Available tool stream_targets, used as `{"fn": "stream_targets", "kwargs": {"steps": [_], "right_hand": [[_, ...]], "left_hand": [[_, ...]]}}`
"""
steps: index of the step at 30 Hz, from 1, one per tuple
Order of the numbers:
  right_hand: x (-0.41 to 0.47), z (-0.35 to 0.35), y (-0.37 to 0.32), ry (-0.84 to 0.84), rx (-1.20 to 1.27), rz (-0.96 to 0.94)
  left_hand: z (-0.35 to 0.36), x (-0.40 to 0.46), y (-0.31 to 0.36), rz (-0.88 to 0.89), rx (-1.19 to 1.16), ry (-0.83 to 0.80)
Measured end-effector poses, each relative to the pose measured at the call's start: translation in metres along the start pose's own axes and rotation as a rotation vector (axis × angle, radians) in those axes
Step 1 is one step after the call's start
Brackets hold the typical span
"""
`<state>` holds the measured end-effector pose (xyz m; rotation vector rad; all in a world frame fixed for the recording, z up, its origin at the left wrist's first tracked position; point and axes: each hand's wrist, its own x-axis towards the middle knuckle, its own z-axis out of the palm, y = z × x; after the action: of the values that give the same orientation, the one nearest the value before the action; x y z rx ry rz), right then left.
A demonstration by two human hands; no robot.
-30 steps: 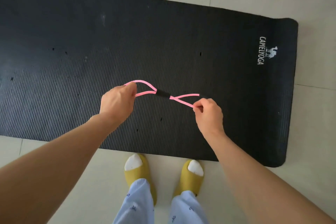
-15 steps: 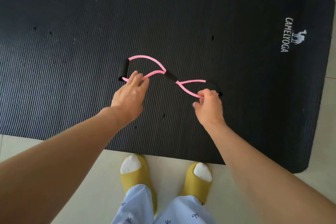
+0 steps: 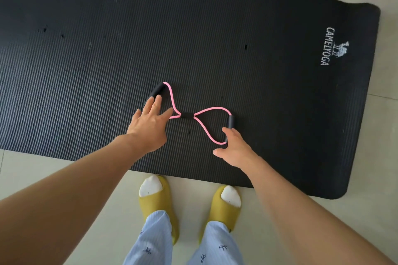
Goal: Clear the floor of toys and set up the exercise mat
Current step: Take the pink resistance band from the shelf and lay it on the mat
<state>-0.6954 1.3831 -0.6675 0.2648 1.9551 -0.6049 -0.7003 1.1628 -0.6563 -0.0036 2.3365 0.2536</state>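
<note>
A black ribbed exercise mat [image 3: 237,34] lies unrolled on the pale tiled floor, its white logo at the right end. On its near middle lies a pink figure-eight resistance band [image 3: 206,112] with black foam handles and a black centre sleeve. My left hand [image 3: 150,122] is spread flat with straight fingers, fingertips touching the left handle and the band's left loop. My right hand [image 3: 233,148] rests by the right loop with relaxed fingers, touching the near end of the right handle; it grips nothing.
My feet in yellow slippers [image 3: 158,198] stand on the tiled floor [image 3: 383,157] just short of the mat's near edge. Bare tiles run beyond the mat's right end and far edge.
Both hands lowered the band onto the mat and let go. The left hand's fingers straightened out; the right hand's pinch opened. The band now lies flat, its left loop swung away from me.
</note>
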Motion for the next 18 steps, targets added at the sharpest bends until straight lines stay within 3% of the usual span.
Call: {"fn": "stream_targets", "kwargs": {"steps": [18], "right_hand": [[-0.157,-0.056,-0.031,0.201,0.091,-0.101]], "left_hand": [[-0.097,-0.131,0.013,-0.006,-0.177,0.155]]}}
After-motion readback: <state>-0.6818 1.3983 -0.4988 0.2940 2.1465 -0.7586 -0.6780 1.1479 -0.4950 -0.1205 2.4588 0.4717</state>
